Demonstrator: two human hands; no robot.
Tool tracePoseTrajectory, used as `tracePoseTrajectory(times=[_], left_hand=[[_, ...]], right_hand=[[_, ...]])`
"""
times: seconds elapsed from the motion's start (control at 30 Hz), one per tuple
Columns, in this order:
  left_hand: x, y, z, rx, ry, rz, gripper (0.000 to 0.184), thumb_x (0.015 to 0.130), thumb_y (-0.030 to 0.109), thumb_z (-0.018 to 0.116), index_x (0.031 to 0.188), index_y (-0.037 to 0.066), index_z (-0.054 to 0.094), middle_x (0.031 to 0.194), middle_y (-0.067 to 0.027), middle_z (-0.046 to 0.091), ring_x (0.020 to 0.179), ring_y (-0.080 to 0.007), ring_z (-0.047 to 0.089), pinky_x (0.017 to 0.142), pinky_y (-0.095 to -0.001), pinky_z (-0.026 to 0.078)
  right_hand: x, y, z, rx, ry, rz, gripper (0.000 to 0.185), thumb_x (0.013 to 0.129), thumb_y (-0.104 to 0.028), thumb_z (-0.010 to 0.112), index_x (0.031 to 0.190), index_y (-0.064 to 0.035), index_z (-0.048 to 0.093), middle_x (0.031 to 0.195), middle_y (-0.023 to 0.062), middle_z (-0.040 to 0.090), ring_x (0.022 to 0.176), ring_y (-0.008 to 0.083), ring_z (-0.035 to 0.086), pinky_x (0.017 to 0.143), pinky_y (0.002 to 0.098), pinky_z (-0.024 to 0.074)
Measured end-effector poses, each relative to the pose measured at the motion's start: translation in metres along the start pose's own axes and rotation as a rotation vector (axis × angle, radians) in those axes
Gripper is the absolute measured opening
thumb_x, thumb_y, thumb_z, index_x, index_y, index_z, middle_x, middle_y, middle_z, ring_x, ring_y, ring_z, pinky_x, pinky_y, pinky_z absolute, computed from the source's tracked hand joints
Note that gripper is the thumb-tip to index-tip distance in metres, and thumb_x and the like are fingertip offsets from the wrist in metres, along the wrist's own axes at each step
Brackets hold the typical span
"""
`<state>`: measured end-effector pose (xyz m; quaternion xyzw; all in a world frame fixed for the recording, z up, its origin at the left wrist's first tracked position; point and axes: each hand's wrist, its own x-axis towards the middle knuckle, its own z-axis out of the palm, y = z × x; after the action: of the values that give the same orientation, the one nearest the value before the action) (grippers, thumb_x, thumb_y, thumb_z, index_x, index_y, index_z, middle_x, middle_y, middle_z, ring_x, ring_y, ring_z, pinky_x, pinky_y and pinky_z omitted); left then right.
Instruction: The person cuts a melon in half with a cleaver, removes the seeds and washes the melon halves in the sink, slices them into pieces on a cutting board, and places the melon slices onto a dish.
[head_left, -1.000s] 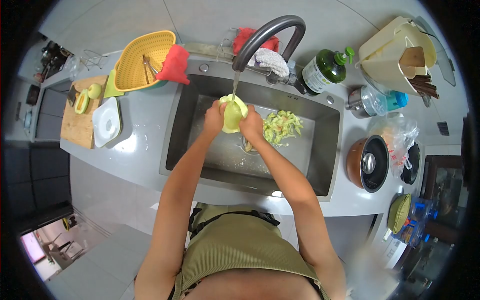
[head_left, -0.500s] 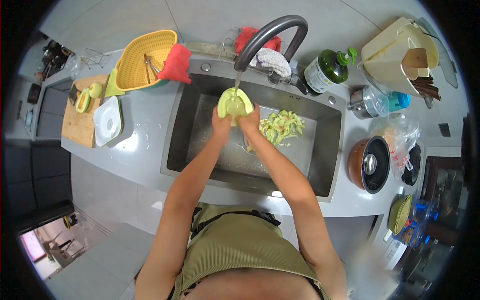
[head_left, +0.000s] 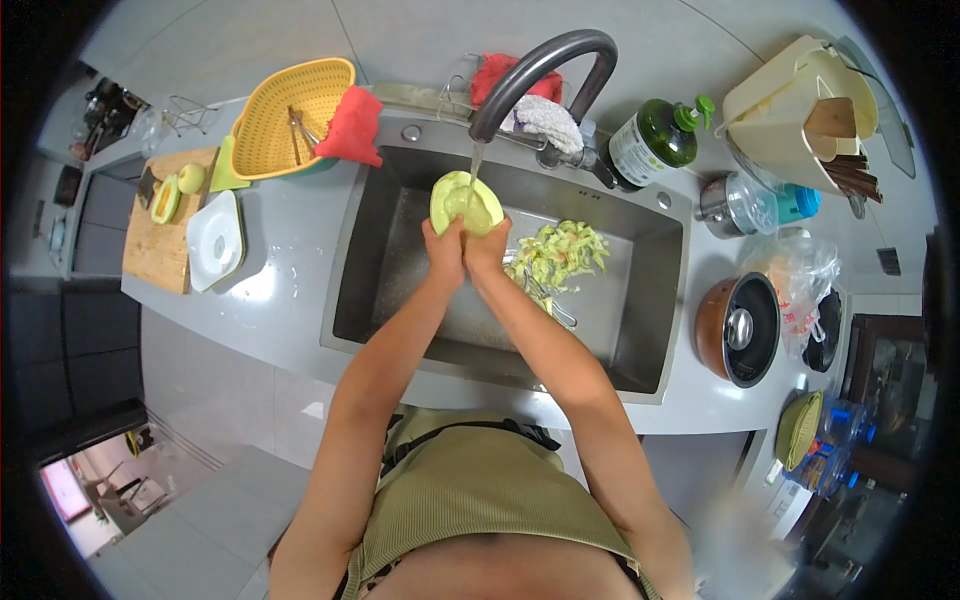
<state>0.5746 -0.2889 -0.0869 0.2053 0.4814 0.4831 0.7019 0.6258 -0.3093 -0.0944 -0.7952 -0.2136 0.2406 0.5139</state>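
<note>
The left hand (head_left: pixel 445 249) and right hand (head_left: pixel 487 251) together grasp one hollowed green melon half (head_left: pixel 447 200) within the sink (head_left: pixel 597 330), under one running faucet (head_left: pixel 543 60). One heap of peelings (head_left: pixel 562 252) lies on the sink's floor; bare room separates it from the sink's right wall.

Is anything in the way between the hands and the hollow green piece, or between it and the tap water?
Nothing visible. The left hand and right hand hold the hollow green piece directly, and tap water falls straight into it. The green scraps lie to one side.
</note>
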Motion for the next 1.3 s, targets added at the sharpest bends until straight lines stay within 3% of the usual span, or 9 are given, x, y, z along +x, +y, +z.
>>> tracePoseTrajectory(times=[0.23, 0.33, 0.53, 0.67, 0.87, 0.97, 1.07, 1.23, 1.3], left_hand=[[-0.005, 0.011, -0.002, 0.173, 0.023, -0.002, 0.04, 0.079, 0.005, 0.064, 0.113, 0.008, 0.042, 0.109, -0.009, 0.053, 0.098, -0.0214, 0.056, 0.079, -0.0362, 0.05], [0.004, 0.013, -0.006, 0.232, 0.029, 0.0, 0.041, 0.076, -0.001, 0.062, 0.113, 0.005, 0.045, 0.108, -0.0093, 0.055, 0.098, -0.021, 0.057, 0.081, -0.0346, 0.05], [0.024, 0.0, -0.026, 0.009, -0.231, -0.176, 0.056, 0.072, -0.014, 0.053, 0.124, 0.005, 0.045, 0.116, -0.0108, 0.055, 0.106, -0.0226, 0.057, 0.085, -0.035, 0.05], [0.008, 0.01, -0.02, 0.008, -0.315, -0.293, 0.054, 0.073, -0.016, 0.052, 0.122, 0.004, 0.046, 0.118, -0.0106, 0.055, 0.107, -0.0231, 0.056, 0.088, -0.0342, 0.048], [0.013, -0.013, -0.01, 0.343, 0.04, 0.2, 0.038, 0.085, -0.004, 0.055, 0.121, 0.003, 0.045, 0.114, -0.0082, 0.056, 0.1, -0.0212, 0.057, 0.083, -0.0331, 0.048], [0.023, -0.008, -0.015, 0.695, 0.016, 0.366, 0.03, 0.087, 0.01, 0.061, 0.114, 0.006, 0.05, 0.11, -0.0084, 0.058, 0.101, -0.0231, 0.058, 0.079, -0.0331, 0.048], [0.026, 0.005, -0.014, 0.683, -0.105, 0.457, 0.037, 0.087, 0.023, 0.064, 0.116, 0.006, 0.049, 0.105, -0.0083, 0.06, 0.099, -0.0219, 0.058, 0.078, -0.0314, 0.048], [0.021, 0.033, -0.009, 0.198, -0.239, -0.107, 0.042, 0.084, 0.025, 0.065, 0.119, 0.007, 0.049, 0.108, -0.0114, 0.058, 0.098, -0.0261, 0.06, 0.078, -0.0399, 0.051], [0.019, 0.039, -0.009, 0.195, -0.234, -0.238, 0.044, 0.083, 0.027, 0.065, 0.12, 0.009, 0.049, 0.11, -0.0124, 0.058, 0.099, -0.0285, 0.06, 0.079, -0.0458, 0.052]], right_hand=[[0.031, 0.003, -0.031, -0.262, -0.334, -0.001, 0.031, 0.081, -0.013, 0.061, 0.104, 0.0036, 0.049, 0.087, 0.0258, 0.063, 0.086, 0.0427, 0.061, 0.076, 0.0469, 0.0483], [0.033, 0.002, -0.037, -0.288, -0.392, -0.098, 0.031, 0.083, -0.012, 0.057, 0.109, 0.002, 0.047, 0.095, 0.0274, 0.061, 0.091, 0.0423, 0.06, 0.08, 0.0473, 0.0472], [0.02, -0.009, -0.041, -0.128, -0.271, -0.421, 0.042, 0.081, -0.008, 0.057, 0.12, -0.0031, 0.044, 0.101, 0.025, 0.06, 0.098, 0.0403, 0.059, 0.083, 0.0472, 0.0451], [0.017, -0.029, -0.055, -0.301, -0.208, -0.406, 0.038, 0.08, -0.008, 0.059, 0.116, -0.0027, 0.045, 0.099, 0.0258, 0.06, 0.094, 0.0434, 0.058, 0.08, 0.0477, 0.0458], [0.014, -0.039, -0.063, -0.564, -0.282, -0.358, 0.037, 0.079, -0.013, 0.062, 0.11, 0.0017, 0.046, 0.085, 0.0255, 0.063, 0.082, 0.0452, 0.061, 0.073, 0.05, 0.0483], [0.019, -0.043, -0.061, -0.638, -0.304, -0.201, 0.037, 0.08, -0.022, 0.061, 0.105, 0.0036, 0.051, 0.084, 0.0261, 0.064, 0.083, 0.0433, 0.063, 0.074, 0.049, 0.0497], [0.032, -0.021, -0.051, -0.564, -0.35, -0.097, 0.041, 0.082, -0.032, 0.06, 0.101, 0.0042, 0.056, 0.083, 0.026, 0.065, 0.082, 0.0434, 0.063, 0.075, 0.048, 0.0501], [0.032, -0.039, -0.064, -0.357, -0.636, 0.277, 0.045, 0.085, -0.039, 0.057, 0.095, 0.0044, 0.061, 0.09, 0.0242, 0.065, 0.092, 0.0412, 0.062, 0.081, 0.0457, 0.0494], [0.021, -0.03, -0.05, -0.529, -0.385, -0.096, 0.047, 0.088, -0.042, 0.053, 0.097, 0.0031, 0.061, 0.097, 0.0211, 0.064, 0.095, 0.0335, 0.061, 0.084, 0.0421, 0.0479]])
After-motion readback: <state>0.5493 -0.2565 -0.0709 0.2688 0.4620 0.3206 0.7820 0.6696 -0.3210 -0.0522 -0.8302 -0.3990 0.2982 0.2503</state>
